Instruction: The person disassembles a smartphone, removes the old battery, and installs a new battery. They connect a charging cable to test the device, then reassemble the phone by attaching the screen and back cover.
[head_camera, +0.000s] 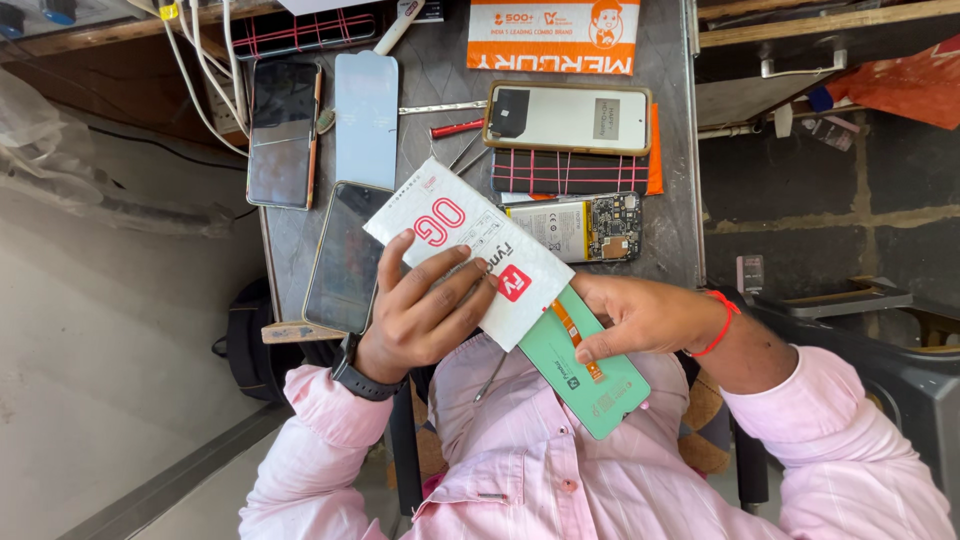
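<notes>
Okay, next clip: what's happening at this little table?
A person in a pink shirt sits at a small grey table. The left hand holds a white sleeve with red print, and the right hand grips a green panel with an orange ribbon strip sticking out of the sleeve's lower end. On the table lie several phones, an opened phone with its circuit board bare, and a red-handled tool.
</notes>
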